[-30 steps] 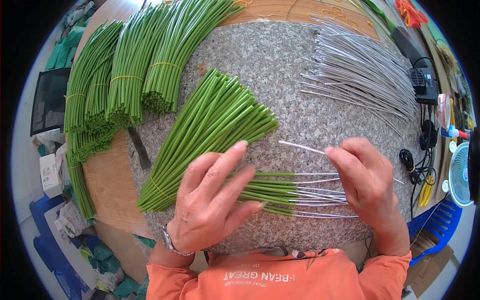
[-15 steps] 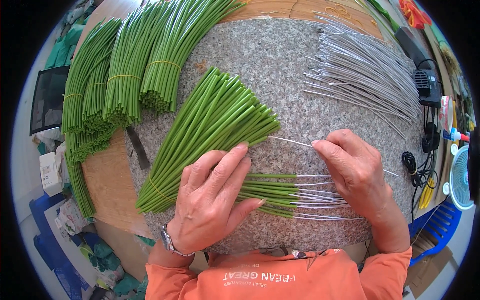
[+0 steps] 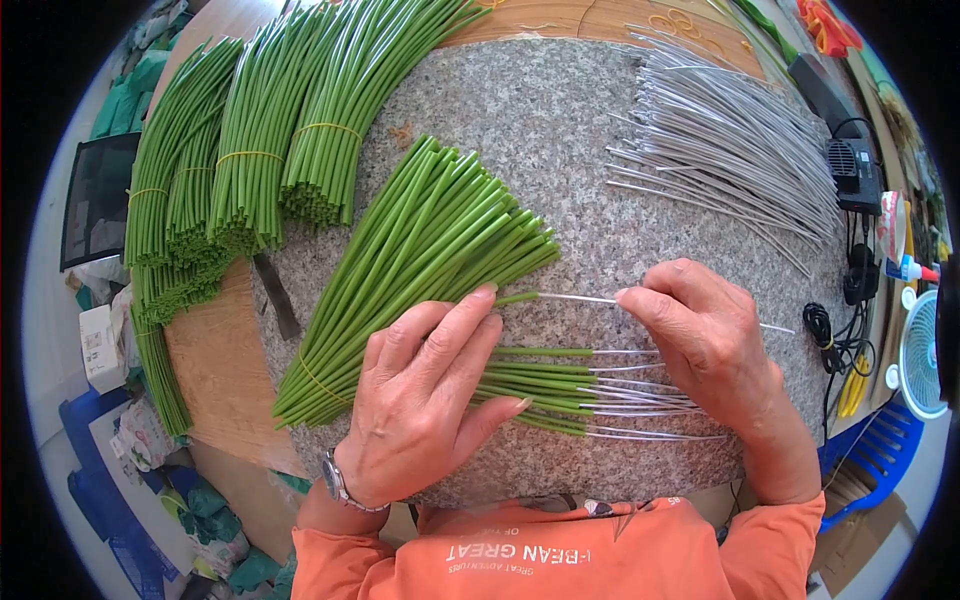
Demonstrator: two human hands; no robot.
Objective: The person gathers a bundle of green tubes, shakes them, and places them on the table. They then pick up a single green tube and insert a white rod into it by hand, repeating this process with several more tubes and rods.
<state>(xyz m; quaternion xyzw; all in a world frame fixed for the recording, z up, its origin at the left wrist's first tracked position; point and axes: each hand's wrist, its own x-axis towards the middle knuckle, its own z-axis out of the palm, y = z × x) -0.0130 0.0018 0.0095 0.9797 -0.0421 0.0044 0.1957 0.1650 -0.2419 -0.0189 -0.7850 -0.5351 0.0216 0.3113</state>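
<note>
Granite slab (image 3: 490,100) bearing one fanned green-stem bundle (image 3: 420,235); left hand (image 3: 415,385), fingers extended, flat over stems; right hand (image 3: 710,335) pinching a silvery wire (image 3: 575,297), seemingly being threaded into a green stem (image 3: 518,297), which calls for a straight leftward push.

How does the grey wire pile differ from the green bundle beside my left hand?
The wire pile has thinner pieces than the green bundle. The wire pile shows no band, while a yellow band circles the green bundle. Both lie on the speckled slab.
</note>
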